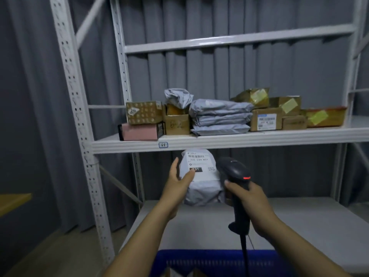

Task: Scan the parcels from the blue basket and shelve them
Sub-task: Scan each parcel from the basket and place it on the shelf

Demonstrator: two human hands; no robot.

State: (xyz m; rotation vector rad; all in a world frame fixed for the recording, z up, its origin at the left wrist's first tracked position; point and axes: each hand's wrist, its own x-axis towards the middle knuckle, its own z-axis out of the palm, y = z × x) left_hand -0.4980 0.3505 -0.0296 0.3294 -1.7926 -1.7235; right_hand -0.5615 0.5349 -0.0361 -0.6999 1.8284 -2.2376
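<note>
Left hand [178, 181] has the grey parcel [201, 188] held up just under the loaded shelf [219, 139], with the thumb pressed on its label [199, 162] and the fingers along the far side. Right hand [251, 200] is wrapped round the grip of the black scanner [232, 167], red light on, head right beside the bag. Both forearms reach forward over the blue basket [219, 260]. Progress-wise I'd guess mid-job. A row of boxes and grey bags [219, 118] sits on that shelf, and this parcel looks to be at the scan step, not shelved yet. Something shows down in the basket, can't tell how much.
</note>
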